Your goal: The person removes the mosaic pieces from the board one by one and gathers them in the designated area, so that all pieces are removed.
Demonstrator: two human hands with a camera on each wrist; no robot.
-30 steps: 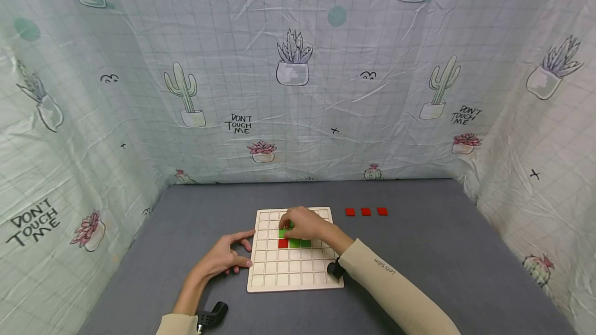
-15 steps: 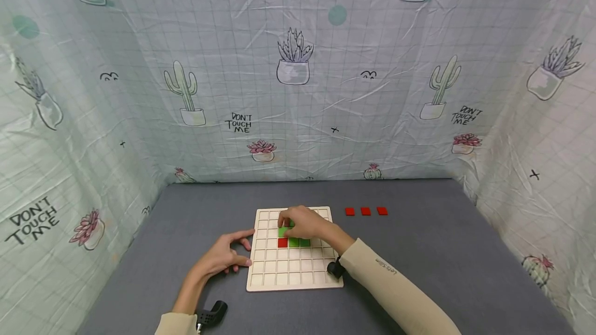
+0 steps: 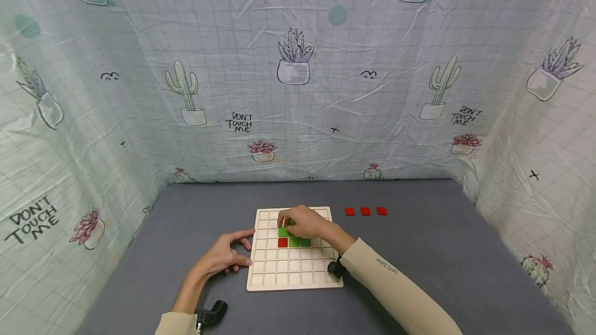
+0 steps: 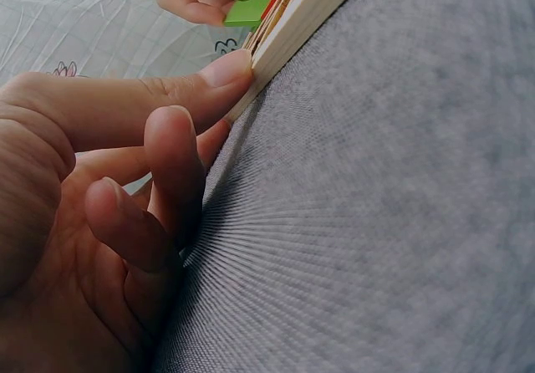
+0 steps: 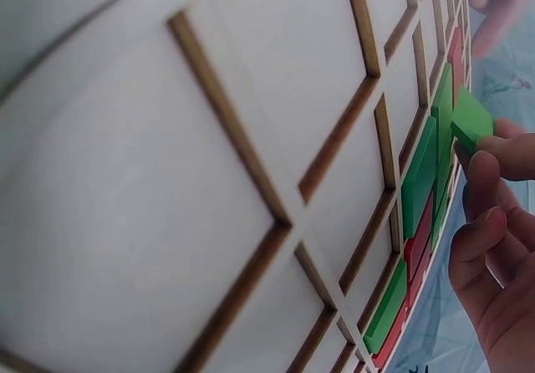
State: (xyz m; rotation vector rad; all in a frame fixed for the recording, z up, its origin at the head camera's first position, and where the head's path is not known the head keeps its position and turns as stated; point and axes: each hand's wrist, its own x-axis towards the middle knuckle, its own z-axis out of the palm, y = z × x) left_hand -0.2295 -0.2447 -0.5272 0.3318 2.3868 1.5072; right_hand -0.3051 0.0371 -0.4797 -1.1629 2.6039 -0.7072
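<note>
A pale wooden grid board point(image 3: 270, 280) lies on the grey table. My left hand point(image 3: 222, 256) is at its left side; the extended thumb and index finger touch the board's edge, the other fingers bent loosely. Over the upper middle of the board, my right hand point(image 3: 306, 223) pinches a green square tile point(image 5: 473, 118) between thumb and fingers, tilted in the right wrist view. Just below sit a red tile point(image 3: 282, 242) and two green tiles point(image 3: 294, 242) in one row of cells. Further red and green tiles in the right wrist view are mostly hidden by my right hand in the head view.
Three loose red tiles point(image 3: 365, 211) lie in a row on the table, to the right of the board's far corner. Behind the table hangs a sheet point(image 3: 316, 102) printed with cacti, which also runs along both sides.
My right thumb has shifted slightly up and away, so more of the green tile's face shows. The left hand, the board and the loose red tiles stay in place.
</note>
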